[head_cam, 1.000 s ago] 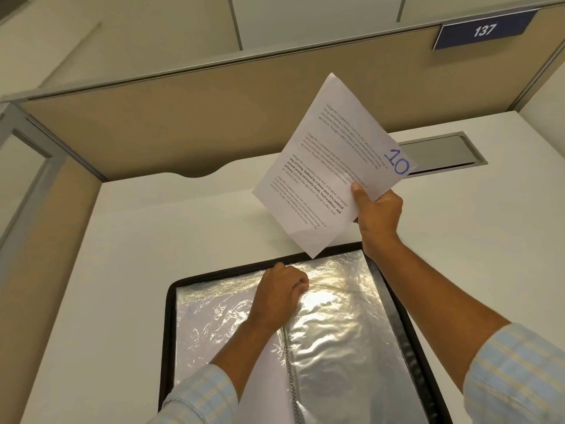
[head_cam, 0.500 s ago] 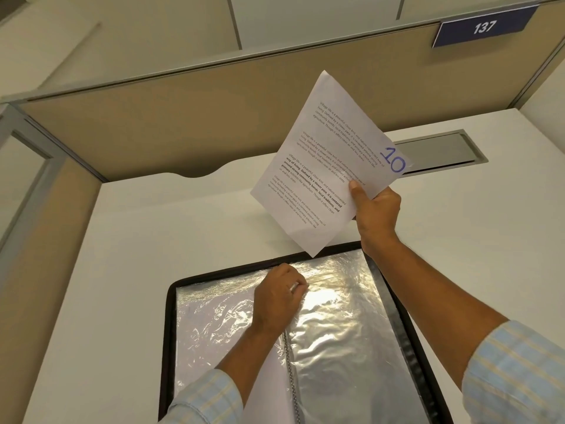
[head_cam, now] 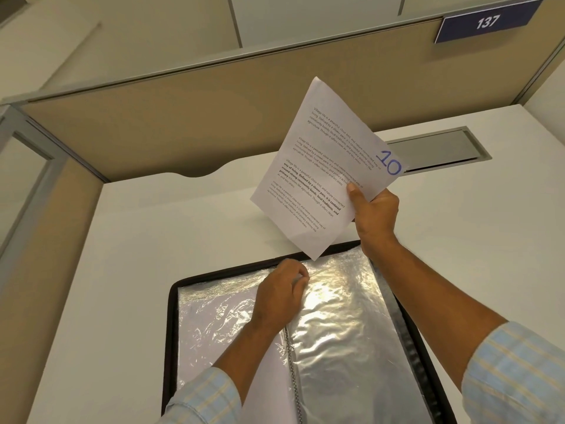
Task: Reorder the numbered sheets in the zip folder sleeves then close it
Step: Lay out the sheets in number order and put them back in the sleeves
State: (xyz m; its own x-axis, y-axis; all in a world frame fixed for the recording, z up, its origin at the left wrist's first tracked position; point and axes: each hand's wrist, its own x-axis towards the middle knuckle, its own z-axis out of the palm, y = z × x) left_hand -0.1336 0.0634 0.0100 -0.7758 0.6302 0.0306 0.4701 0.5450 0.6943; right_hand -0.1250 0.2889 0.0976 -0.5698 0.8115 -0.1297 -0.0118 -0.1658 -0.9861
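the right hand [head_cam: 376, 216] holds up the sheet [head_cam: 324, 166] marked 10. the left hand [head_cam: 279, 296] seems to pinch a clear sleeve [head_cam: 342, 316] in the open folder [head_cam: 172, 316].

single head cam, wide-angle, looks forward and down over the white table [head_cam: 128, 270] toward the cubicle partition [head_cam: 183, 117]; close range, forearms enter from bottom edge

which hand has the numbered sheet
The right hand: it pinches the sheet marked 10 by its edge, raised above the folder. The left hand pinches a plastic sleeve down in it.
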